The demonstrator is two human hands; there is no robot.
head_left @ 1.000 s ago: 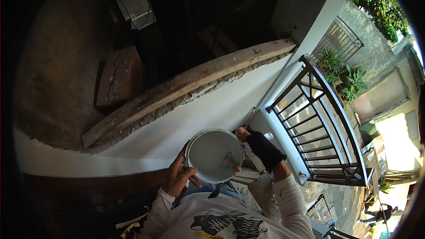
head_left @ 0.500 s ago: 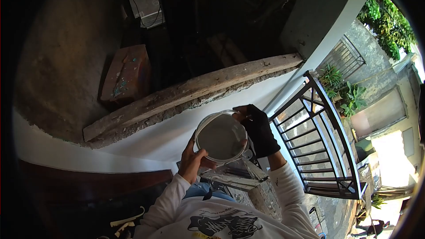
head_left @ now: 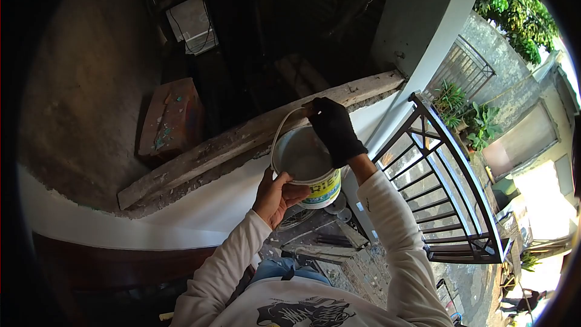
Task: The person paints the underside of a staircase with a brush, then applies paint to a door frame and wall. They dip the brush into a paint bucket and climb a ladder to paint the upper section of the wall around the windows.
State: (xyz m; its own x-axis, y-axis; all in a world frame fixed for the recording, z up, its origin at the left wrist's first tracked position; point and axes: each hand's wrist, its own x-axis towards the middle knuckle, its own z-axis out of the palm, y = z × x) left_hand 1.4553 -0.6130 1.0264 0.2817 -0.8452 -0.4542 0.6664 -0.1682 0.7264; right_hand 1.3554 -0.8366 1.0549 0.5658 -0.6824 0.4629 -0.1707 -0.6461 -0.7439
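Note:
A paint bucket (head_left: 324,191) with a yellow, green and blue printed label is in front of my body, its open mouth turned up toward me. Its inside looks pale grey. My left hand (head_left: 275,198), bare, grips the near left side of the rim, thumb on top and fingers beneath. In a black fingerless glove, my right hand (head_left: 336,132) is closed on the wire handle (head_left: 279,130), which stands raised over the rim. The glove hides part of the bucket's far right edge.
Beyond the bucket, a rough wooden beam (head_left: 260,124) lies along the white wall (head_left: 224,200). A paint-spotted box (head_left: 169,118) sits behind it. To the right stands a black metal railing (head_left: 448,188), with plants (head_left: 481,124) past it. Lumber and debris (head_left: 327,242) lie below.
My right hand has moved up and left, lifting the handle away from the rim. The bucket has tipped, so its printed side now shows.

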